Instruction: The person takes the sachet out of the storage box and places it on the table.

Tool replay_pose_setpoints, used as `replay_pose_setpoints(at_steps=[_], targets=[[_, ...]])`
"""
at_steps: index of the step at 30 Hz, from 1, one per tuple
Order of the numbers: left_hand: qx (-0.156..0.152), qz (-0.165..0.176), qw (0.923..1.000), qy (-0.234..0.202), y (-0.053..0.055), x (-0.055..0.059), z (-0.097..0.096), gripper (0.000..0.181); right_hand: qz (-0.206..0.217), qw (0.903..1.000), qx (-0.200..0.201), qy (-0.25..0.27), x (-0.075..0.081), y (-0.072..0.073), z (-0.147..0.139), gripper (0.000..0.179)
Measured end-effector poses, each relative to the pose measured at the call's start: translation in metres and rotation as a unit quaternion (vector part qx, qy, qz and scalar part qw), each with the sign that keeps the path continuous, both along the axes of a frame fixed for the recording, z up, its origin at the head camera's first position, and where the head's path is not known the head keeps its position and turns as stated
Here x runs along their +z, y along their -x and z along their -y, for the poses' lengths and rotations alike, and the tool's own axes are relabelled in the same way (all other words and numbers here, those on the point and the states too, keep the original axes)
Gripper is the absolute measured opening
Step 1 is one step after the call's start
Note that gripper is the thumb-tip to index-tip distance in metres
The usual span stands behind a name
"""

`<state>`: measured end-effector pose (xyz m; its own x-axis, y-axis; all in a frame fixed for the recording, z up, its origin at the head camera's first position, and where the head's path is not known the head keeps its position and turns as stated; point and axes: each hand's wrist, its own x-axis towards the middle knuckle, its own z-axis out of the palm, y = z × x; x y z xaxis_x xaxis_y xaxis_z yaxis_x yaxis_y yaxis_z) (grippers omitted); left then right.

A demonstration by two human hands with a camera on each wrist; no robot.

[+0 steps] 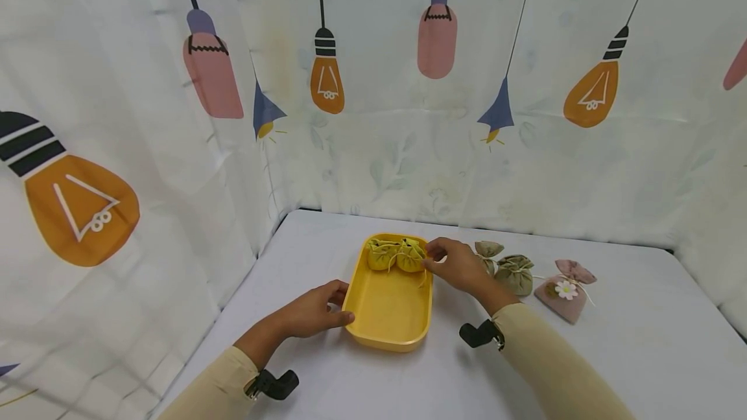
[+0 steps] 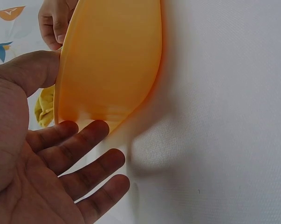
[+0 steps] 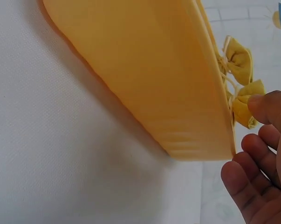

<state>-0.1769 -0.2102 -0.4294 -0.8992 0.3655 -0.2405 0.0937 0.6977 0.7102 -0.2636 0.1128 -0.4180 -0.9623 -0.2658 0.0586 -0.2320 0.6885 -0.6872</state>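
A yellow tray [image 1: 385,313] with rounded corners stands on the white table. Two small yellow drawstring pouches [image 1: 397,255] sit side by side at its far end. At the tray's near left side is my left hand [image 1: 315,310]. Its thumb [image 2: 42,67] meets the rim, and its other fingers spread loosely along the outer wall. My right hand [image 1: 458,264] is at the far right corner of the tray. In the right wrist view its thumb [image 3: 266,107] overlaps the nearer yellow pouch [image 3: 245,105], while the bent fingers stay outside the rim. Whether the thumb presses the pouch is unclear.
Right of the tray lie olive-green pouches [image 1: 515,274], partly hidden by my right hand. Farther right is a pink pouch [image 1: 563,300] with a white flower. A patterned curtain [image 1: 373,167] hangs behind the table.
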Motion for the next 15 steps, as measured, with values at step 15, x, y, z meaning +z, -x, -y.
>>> replay_pose_setpoints(at_steps=[15], targets=[[-0.001,0.003,1.0000,-0.008,0.000,-0.001,0.001,0.060,-0.015,0.9994,-0.002,-0.030,-0.007,0.005,0.011,0.028]])
